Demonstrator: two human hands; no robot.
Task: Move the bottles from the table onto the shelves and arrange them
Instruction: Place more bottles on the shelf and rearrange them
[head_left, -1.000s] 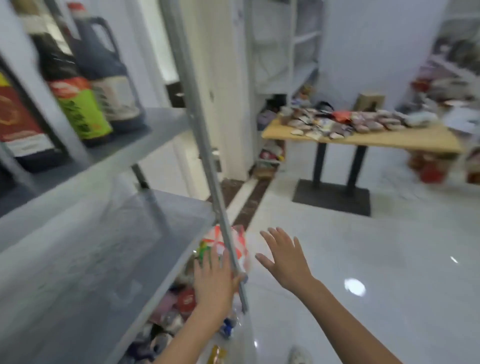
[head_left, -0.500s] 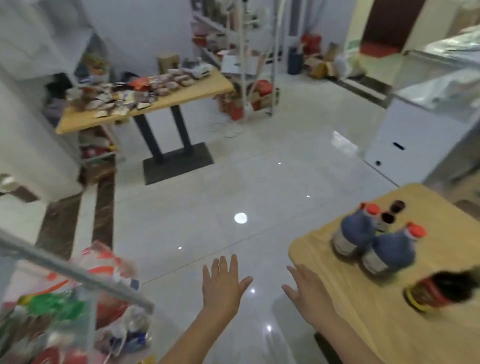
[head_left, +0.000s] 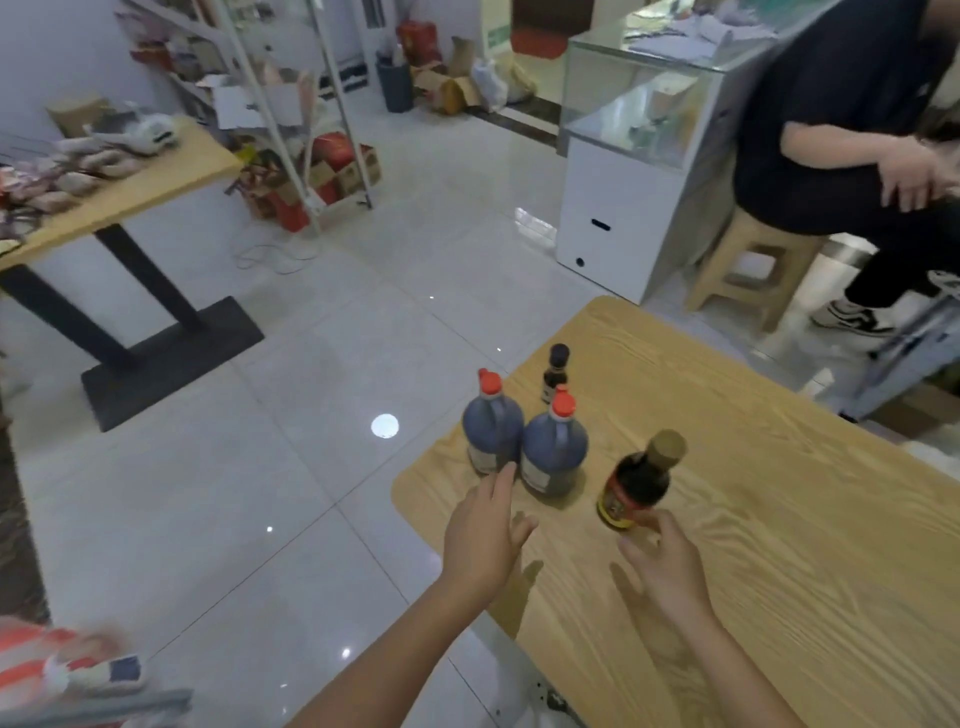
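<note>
Wooden table (head_left: 779, 545), glossy white floor (head_left: 234, 493)

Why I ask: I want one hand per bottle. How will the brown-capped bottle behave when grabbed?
The brown-capped bottle looks full of dark liquid, so probably heavy for its size. It is tall on a narrow base, so a sideways push from the right hand could tip it. Its glossy surface may be slippery.

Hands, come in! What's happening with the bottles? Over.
Left hand open, at a red-capped jug. Right hand open, at the brown-capped bottle. Nothing held, nothing in the way.
</note>
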